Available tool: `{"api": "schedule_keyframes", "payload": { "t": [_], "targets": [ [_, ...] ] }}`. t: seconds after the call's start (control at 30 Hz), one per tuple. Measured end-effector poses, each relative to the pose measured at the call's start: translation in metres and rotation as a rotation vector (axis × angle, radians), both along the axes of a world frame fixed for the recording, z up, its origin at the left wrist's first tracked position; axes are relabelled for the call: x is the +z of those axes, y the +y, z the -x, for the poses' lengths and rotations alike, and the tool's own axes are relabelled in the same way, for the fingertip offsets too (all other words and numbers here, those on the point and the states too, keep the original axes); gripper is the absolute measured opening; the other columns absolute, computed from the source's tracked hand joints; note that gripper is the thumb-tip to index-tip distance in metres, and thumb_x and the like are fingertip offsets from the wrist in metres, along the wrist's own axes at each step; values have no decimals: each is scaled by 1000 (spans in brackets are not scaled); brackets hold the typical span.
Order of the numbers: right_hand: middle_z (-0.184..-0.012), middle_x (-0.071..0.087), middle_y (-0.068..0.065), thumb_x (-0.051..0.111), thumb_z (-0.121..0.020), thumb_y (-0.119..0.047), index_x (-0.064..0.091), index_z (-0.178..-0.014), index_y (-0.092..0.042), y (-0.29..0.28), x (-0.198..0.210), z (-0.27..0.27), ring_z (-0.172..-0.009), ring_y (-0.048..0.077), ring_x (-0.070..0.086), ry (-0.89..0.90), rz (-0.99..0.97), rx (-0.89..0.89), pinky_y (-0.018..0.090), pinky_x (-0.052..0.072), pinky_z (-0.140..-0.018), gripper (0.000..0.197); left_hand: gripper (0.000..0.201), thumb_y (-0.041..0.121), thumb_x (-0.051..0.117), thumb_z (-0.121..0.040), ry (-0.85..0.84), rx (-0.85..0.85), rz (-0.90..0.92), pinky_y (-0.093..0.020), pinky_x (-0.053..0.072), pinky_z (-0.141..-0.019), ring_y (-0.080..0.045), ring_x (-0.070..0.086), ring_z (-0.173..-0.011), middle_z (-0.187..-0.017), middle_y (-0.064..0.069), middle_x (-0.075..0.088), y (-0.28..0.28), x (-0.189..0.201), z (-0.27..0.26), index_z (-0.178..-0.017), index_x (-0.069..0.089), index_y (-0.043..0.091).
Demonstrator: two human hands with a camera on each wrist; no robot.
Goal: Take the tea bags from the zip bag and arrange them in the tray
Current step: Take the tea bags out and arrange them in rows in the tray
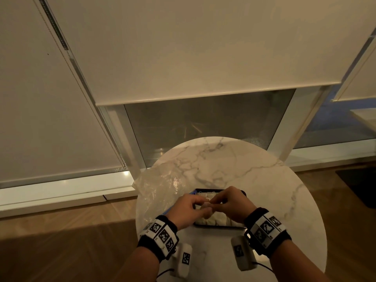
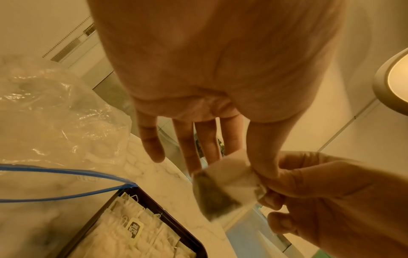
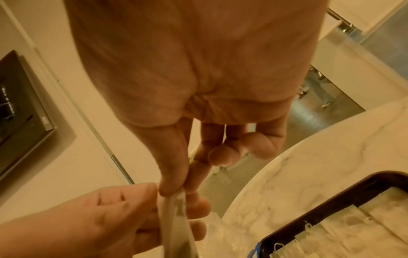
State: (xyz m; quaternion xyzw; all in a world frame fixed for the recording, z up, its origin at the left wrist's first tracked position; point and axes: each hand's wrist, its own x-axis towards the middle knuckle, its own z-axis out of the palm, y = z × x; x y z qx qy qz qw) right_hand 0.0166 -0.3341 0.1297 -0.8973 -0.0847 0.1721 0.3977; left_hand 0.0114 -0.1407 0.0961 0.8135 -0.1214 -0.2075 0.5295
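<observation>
Both hands meet just above the black tray (image 1: pixel 220 226). Between them hangs one white tea bag (image 2: pixel 223 183), dark tea showing in its lower half. My left hand (image 2: pixel 245 160) pinches it between thumb and forefinger, the other fingers straight. My right hand (image 2: pixel 264 192) pinches the same bag's edge; in the right wrist view its thumb and forefinger (image 3: pixel 176 190) close on the tea bag (image 3: pixel 174 218) seen edge-on. Several tea bags (image 2: pixel 132 232) with strings and tags lie flat in the tray. The clear zip bag (image 1: pixel 160 186), blue-zipped, lies crumpled left of the tray, its mouth by the tray's corner.
The tray sits near the front of a small round marble table (image 1: pixel 244 174). The zip bag overhangs the table's left edge. Wood floor surrounds the table, with window blinds behind it and a dark mat (image 1: pixel 362 186) at the right.
</observation>
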Motion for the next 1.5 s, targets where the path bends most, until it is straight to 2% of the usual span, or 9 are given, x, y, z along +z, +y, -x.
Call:
{"api": "schedule_keyframes", "payload": {
  "t": [0.13, 0.23, 0.33, 0.43, 0.77, 0.97, 1.1, 1.4, 1.5],
  "targets": [
    [-70, 72, -9, 80, -77, -34, 75, -71, -27, 1, -1, -3, -68, 5, 65, -40, -47, -70, 25, 53, -66, 11, 15, 26, 73, -89, -25, 42, -4, -42, 55, -81, -9, 61, -73, -74, 0, 67, 0, -3, -4, -79, 77, 16],
    [-70, 70, -8, 78, -77, -38, 74, -73, -23, 1, 1, -7, -64, 1, 60, -14, -29, -58, 20, 49, -59, 16, 22, 28, 72, -91, -4, 63, 40, -36, 48, -71, -11, 54, -68, -66, 0, 58, 0, -8, -7, -71, 75, 18],
    [-74, 69, -9, 76, -81, -36, 70, -73, -27, -2, -1, -9, -67, 0, 59, 24, 53, -37, 15, 44, -60, 13, 18, 27, 72, -91, 17, 55, 35, -29, 50, -76, -12, 61, -72, -75, 0, 67, -2, -10, -7, -86, 77, 10],
    [-77, 67, -8, 69, -85, -29, 65, -72, -29, -12, -6, -14, -71, 6, 62, -5, 299, -204, 21, 51, -65, 13, 21, 22, 72, -90, -7, 176, 17, -23, 54, -92, -8, 69, -99, -103, 5, 75, -2, -15, -10, -111, 75, 17],
    [-83, 68, -4, 61, -86, -23, 72, -85, -21, -10, -31, -15, -78, 14, 65, 95, 518, -83, 28, 55, -73, 11, 22, 15, 71, -91, -10, 232, -4, -15, 53, -87, -3, 67, -98, -105, 6, 73, -2, -22, -11, -113, 74, 16],
    [-93, 70, -4, 64, -87, -28, 72, -92, -24, 3, -35, -12, -84, 11, 60, 32, 347, 165, 25, 47, -75, 11, 40, 39, 74, -84, -23, 13, -192, -28, 55, -88, -3, 65, -97, -110, 13, 70, -1, -30, -4, -123, 70, 31],
    [-79, 60, -9, 65, -87, -27, 70, -86, -24, 7, -35, -12, -76, 11, 54, -45, 340, 214, 23, 39, -67, 5, 20, 30, 71, -91, -72, -14, -191, -5, 37, -62, 13, 55, -63, -71, 22, 64, -8, -28, -4, -109, 78, 27],
    [-83, 60, -9, 66, -90, -28, 68, -86, -23, 3, -37, -10, -76, 9, 52, -132, 264, 197, 23, 39, -67, 7, 7, 27, 74, -88, 3, 10, -213, -23, 50, -69, 0, 59, -65, -67, 13, 66, -12, -30, -5, -83, 79, 24],
    [-89, 60, -8, 61, -90, -22, 61, -84, -24, 0, -39, -10, -83, 13, 56, -208, 276, 149, 31, 49, -75, 7, 25, 27, 76, -86, 24, 39, -219, -28, 50, -66, -5, 55, -58, -57, 12, 60, -14, -37, -4, -62, 69, 30]
  ]
}}
